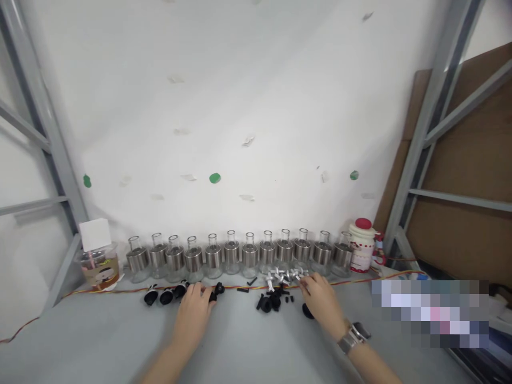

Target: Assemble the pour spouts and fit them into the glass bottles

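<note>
My left hand (195, 309) rests low over the table with its fingers curled round a small black part (212, 295), mostly hidden by the fingers. A black knobbed piece (219, 288) lies just past its fingertips. To its left are several black-and-silver cone-shaped pieces (166, 296). My right hand (320, 298), a metal watch on its wrist, reaches into a pile of small silver pieces (282, 276). Its thumb and fingers pinch a silver piece (296, 275) at the pile's right edge. Loose black parts (272, 302) lie between the hands; a round black part (308, 311) is partly under my right hand.
Several glass bottles with metal sleeves (249, 255) stand in a row along the wall. A drink cup (98, 266) is at the left end, a white jar with a red lid (362, 246) at the right. A coloured cable (136, 289) crosses the table.
</note>
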Demonstrator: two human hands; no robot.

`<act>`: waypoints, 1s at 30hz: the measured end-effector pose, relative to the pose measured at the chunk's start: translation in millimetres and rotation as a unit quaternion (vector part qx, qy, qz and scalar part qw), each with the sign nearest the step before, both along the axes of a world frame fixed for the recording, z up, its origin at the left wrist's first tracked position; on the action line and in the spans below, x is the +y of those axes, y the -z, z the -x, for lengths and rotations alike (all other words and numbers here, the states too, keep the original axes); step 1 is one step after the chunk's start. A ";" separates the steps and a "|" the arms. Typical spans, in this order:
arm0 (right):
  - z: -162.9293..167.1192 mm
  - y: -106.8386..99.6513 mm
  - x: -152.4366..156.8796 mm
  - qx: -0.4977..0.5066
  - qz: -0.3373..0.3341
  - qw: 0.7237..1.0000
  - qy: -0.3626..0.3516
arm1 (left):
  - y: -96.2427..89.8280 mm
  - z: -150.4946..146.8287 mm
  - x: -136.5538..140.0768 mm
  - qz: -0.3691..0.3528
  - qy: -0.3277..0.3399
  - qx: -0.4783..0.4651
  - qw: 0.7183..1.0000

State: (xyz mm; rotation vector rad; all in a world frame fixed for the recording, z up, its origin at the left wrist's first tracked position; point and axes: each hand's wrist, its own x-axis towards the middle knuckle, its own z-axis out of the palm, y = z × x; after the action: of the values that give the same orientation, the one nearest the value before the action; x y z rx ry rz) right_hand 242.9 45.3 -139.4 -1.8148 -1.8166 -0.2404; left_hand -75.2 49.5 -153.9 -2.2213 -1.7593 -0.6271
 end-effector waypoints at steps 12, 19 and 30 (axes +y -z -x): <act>5.9 -9.3 -18.3 -0.138 0.052 0.988 0.043 | -13.0 -13.3 -7.6 0.051 0.026 -0.339 0.939; 15.3 3.3 -17.5 -0.130 0.135 0.982 0.007 | -15.7 -44.0 -26.6 0.280 0.063 -0.727 0.624; 18.8 13.0 10.7 -0.056 0.032 0.996 -0.061 | -23.4 -63.0 -50.8 0.365 0.060 -0.772 0.516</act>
State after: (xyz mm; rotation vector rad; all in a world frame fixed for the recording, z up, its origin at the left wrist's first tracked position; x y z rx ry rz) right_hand 224.1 56.0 -152.4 -1.7568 -2.0261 -0.2440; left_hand -12.2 -1.2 -130.5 -1.9881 -2.8254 -3.1484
